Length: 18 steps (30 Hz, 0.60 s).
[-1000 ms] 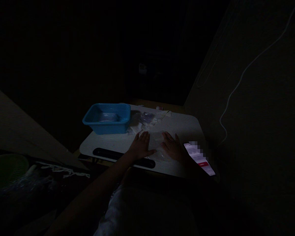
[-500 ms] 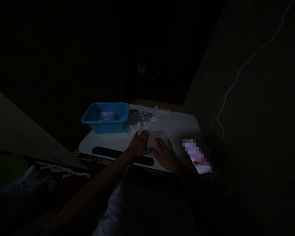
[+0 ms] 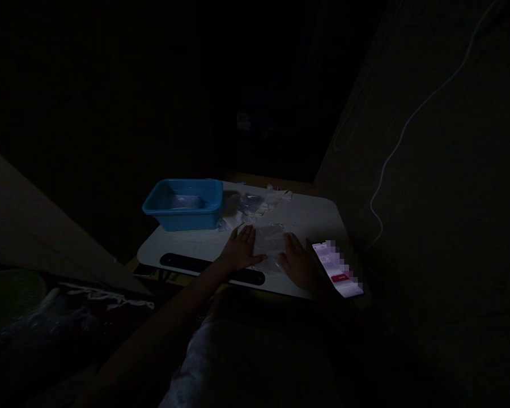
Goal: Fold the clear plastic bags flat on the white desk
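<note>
A clear plastic bag (image 3: 270, 239) lies flat on the small white table (image 3: 314, 218) in the dim light. My left hand (image 3: 240, 249) rests flat on the bag's left side, thumb stretched toward the middle. At the right side of the bag is my right hand (image 3: 298, 262), palm down with its fingers extended. Neither hand grips anything. Behind the hands sits a heap of crumpled clear plastic (image 3: 249, 203) with pale pieces in it.
A blue plastic basin (image 3: 182, 221) with a clear plastic-wrapped item inside stands at the table's back left. A lit phone (image 3: 338, 272) lies at the right edge. Along the front runs a black slot (image 3: 174, 260). A white cable (image 3: 402, 136) hangs down the right wall.
My right hand has slid rightward across the plastic bag, away from my left hand, uncovering more of the bag. The left hand has stayed in place.
</note>
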Motion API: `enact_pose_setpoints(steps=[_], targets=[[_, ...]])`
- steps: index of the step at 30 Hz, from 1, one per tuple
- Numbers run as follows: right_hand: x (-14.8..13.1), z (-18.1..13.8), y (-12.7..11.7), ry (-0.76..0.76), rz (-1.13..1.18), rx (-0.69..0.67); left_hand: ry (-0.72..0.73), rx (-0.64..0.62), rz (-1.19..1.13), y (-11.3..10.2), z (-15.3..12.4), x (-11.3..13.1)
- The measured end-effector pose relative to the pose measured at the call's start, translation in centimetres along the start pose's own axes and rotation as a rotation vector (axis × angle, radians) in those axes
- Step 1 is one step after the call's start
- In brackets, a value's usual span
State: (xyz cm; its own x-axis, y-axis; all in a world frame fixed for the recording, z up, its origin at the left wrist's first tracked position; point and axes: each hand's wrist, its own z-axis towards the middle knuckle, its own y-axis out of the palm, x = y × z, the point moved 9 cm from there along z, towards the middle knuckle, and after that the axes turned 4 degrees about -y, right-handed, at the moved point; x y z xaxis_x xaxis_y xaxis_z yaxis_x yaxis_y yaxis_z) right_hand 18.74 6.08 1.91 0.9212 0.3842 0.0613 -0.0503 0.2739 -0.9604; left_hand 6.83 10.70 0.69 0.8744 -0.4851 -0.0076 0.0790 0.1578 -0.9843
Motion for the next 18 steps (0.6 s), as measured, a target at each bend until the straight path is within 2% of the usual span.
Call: enact_pose_setpoints(steps=[4, 6, 10, 14, 16, 18], targets=[[-3.5, 0.4, -0.1, -0.078, 0.049, -0.015, -0.002, -0.034, 0.013, 0.1, 0.0, 0.0], [-4.0, 0.3, 0.2, -0.086, 0.065, -0.026, 0.002, -0.031, 0.011, 0.0, 0.0, 0.1], [-1.1, -0.4, 1.0, 0.007, 0.038, -0.051, -0.002, -0.018, 0.004, 0.1, 0.0, 0.0], [2.1, -1.1, 0.5, 0.12, 0.002, -0.024, -0.004, -0.024, 0.002, 0.1, 0.1, 0.0], [1.8, -1.0, 0.2, 0.115, 0.003, -0.016, -0.008, -0.038, 0.008, 0.2, 0.1, 0.0], [0.1, -0.6, 0.0, 0.056, 0.021, -0.028, -0.01, -0.047, 0.013, 0.2, 0.1, 0.0]])
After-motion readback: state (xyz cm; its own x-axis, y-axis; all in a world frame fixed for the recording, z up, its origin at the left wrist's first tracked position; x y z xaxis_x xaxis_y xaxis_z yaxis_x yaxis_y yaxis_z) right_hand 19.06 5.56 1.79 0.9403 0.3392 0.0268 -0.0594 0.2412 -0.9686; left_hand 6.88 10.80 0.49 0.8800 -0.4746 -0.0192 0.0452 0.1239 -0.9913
